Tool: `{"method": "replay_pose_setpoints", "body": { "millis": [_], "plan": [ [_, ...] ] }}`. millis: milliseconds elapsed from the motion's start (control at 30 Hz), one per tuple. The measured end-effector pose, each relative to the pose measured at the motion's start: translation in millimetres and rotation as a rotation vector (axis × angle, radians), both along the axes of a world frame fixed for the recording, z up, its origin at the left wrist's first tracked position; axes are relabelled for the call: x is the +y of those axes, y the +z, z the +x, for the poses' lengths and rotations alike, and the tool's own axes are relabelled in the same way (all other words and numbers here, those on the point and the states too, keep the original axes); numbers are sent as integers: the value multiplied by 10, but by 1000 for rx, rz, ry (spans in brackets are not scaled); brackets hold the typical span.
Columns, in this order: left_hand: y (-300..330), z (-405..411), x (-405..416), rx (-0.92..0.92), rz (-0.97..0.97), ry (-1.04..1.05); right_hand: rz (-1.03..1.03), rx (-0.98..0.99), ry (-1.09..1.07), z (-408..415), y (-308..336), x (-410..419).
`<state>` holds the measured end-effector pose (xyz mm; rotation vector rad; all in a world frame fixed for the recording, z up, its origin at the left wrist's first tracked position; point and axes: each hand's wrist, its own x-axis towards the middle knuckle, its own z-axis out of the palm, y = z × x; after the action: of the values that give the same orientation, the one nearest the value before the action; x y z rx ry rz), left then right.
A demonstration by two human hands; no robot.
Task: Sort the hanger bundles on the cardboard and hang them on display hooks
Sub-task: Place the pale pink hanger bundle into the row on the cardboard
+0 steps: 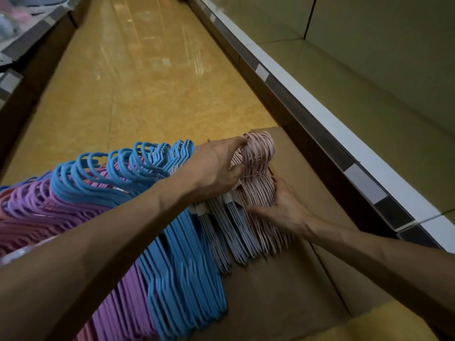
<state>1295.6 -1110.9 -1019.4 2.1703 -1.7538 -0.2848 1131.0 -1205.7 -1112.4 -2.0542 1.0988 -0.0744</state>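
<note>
The left hand (216, 166) is curled around the hook ends of a pale pink bundle of thin plastic hangers (258, 173), which is tied at the neck with a thin band. The right hand (280, 207) holds the same bundle lower down, fingers bent around its shoulder part, so both hands grip it together. This bundle stands at the far right end of a row, on a flat sheet of brown cardboard (283, 291) lying on the floor. Beside it stand greyish-lilac hanger bundles (229, 227), then bright blue hanger bundles (172, 267), then purple hanger bundles (123, 303). I judge that the sorting by colour is mostly done, but no display hook is visible and nothing is hung yet. To the right, the white-edged shelf (320, 112) runs near the cardboard edge, so room is narrow there. The yellow glossy floor (147, 82) ahead is free for moving.
</note>
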Motion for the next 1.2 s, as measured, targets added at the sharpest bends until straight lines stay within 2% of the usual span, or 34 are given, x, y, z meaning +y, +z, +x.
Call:
{"method": "replay_pose_setpoints", "body": {
  "millis": [300, 467, 700, 867, 1000, 1100, 1200],
  "plan": [
    [-34, -93, -227, -11, -22, -67, -23, 131, -202, 240, -127, 20],
    [-39, -102, -263, 71, -27, -50, -12, 162, -288, 324, -160, 42],
    [49, 6, -114, 181, -44, 52, 27, -37, -463, 266, -8, -125],
    [168, 76, 9, 205, -82, 121, -55, -83, -408, 90, 249, -226],
    [244, 110, 88, 254, -109, 189, -42, -225, -406, -18, 385, -236],
    [333, 110, 147, 358, -140, 261, 31, -354, -427, -34, 503, -234],
    [424, 136, 198, 545, -205, 388, 100, -430, -395, -38, 657, -211]
  ]
}}
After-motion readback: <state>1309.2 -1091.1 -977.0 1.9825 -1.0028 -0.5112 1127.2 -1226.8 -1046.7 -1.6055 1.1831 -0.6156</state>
